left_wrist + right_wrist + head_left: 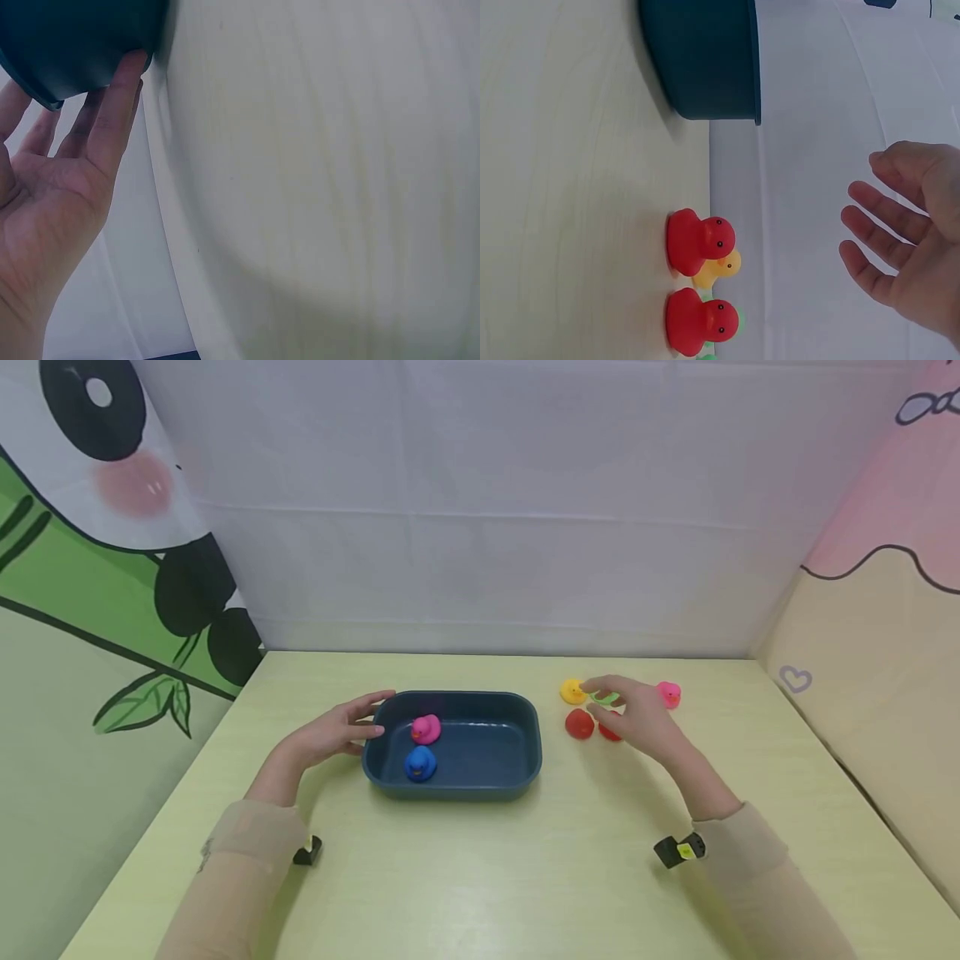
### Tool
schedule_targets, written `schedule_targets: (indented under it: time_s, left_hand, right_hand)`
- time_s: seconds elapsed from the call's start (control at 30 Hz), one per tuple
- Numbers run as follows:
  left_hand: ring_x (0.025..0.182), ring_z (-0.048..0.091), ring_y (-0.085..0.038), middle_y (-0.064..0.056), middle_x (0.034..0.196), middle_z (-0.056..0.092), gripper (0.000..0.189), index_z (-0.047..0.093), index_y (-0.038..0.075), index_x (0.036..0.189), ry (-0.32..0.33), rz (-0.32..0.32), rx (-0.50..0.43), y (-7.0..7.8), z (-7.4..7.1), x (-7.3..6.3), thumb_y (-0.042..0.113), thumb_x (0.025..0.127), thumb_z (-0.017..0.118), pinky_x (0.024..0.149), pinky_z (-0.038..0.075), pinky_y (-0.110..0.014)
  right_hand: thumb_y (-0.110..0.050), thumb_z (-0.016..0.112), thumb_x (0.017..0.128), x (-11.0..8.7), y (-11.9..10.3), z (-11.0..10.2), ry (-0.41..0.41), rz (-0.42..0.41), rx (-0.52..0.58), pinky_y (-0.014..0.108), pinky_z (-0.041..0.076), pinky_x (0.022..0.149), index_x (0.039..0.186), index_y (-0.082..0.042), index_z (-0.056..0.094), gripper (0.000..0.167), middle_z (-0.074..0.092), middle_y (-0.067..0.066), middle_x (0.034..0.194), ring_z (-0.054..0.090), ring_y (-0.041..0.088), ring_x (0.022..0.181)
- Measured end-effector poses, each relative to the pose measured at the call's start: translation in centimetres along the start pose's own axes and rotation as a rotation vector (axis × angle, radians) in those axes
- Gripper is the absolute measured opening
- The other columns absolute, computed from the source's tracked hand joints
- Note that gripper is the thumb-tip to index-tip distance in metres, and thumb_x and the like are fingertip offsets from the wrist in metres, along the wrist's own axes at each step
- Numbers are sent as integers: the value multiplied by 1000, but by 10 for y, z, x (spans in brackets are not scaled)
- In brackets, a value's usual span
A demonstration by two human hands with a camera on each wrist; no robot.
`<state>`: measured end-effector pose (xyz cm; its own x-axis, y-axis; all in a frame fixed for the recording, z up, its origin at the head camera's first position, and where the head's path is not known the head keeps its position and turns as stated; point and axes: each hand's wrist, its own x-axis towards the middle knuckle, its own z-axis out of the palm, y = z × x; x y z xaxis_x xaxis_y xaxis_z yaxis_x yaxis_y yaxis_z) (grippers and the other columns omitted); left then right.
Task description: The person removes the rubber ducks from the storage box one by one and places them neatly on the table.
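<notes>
My left hand (pixel 333 731) is at the left end of a dark blue-green tub (pixel 465 794), its fingers extended against the outer wall and rim. Inside the tub, toward its left side, sit a pink rubber duck (pixel 426 729) and a blue rubber duck (pixel 420 764). Over on the right, my right hand (pixel 637 714) hovers above a group of ducks, fingers loosely bent and apart, holding nothing. Beneath and around it are a yellow duck (pixel 573 692), a red duck (pixel 579 724), a second red duck (pixel 694 322) and a partly hidden green duck (pixel 604 698).
A pink duck (pixel 669 695) stands right of my right hand. The pale wooden table (pixel 465 877) meets a white cloth backdrop (pixel 480 527) behind, with printed side panels left and right. Dark wrist devices (pixel 680 850) show at both sleeves.
</notes>
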<state>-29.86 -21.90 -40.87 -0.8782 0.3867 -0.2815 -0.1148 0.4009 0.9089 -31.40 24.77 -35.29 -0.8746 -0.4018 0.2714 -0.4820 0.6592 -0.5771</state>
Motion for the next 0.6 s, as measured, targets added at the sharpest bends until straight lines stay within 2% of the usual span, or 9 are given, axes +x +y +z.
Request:
schedule_targets:
  time_s: [0.2,0.6]
  left_hand:
    - [134,35,-41,-14,155,19,62,23,31,149,0,2,0,-1,0,1,20,96,54,95,45,-53]
    - [135,34,-41,-14,156,18,62,22,31,149,2,-5,-5,5,2,-5,20,96,54,96,44,-55]
  right_hand:
    - [-13,67,86,0,-14,10,18,-34,44,47,53,82,115,-9,63,30,66,8,112,61,29,100]
    - [-11,67,87,5,-38,31,21,-129,106,36,55,78,116,-10,64,30,67,3,110,62,20,96]
